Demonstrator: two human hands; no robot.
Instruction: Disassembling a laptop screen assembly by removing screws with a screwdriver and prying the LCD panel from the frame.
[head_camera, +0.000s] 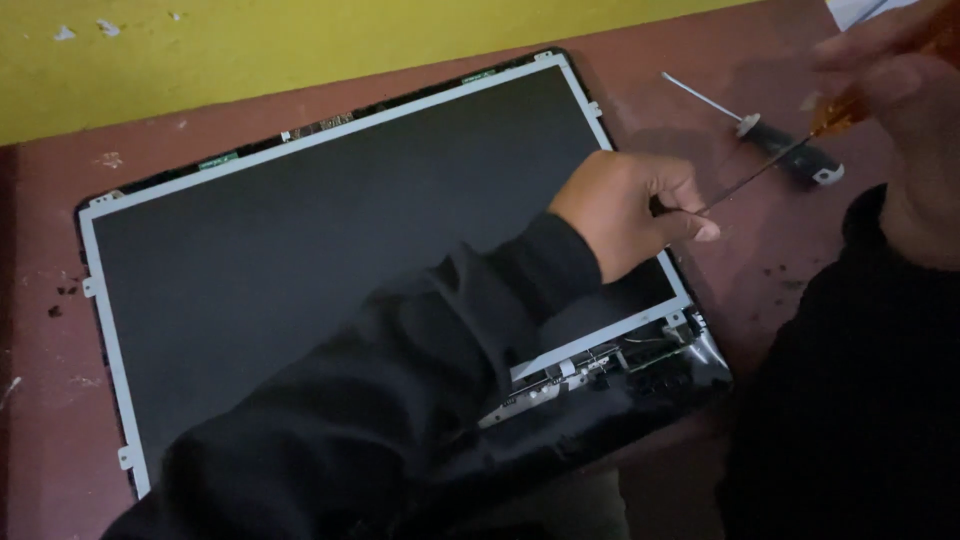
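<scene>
A dark laptop display panel (300, 250) with a silver metal frame lies flat in its black lid on a reddish-brown table (740, 260). My left hand (625, 210), in a black sleeve, reaches across the panel's right edge, its fingers closed around the tip of a thin screwdriver shaft (750, 178). My right hand (895, 90), blurred at the top right, grips that screwdriver's orange handle (838, 115). Whether something small is pinched at the tip I cannot tell.
A second screwdriver (790, 152) with a black and white handle lies on the table beyond the panel's right side. Exposed circuit strips and cables (600, 365) show along the panel's near-right edge. A yellow wall (300, 40) borders the table at the back.
</scene>
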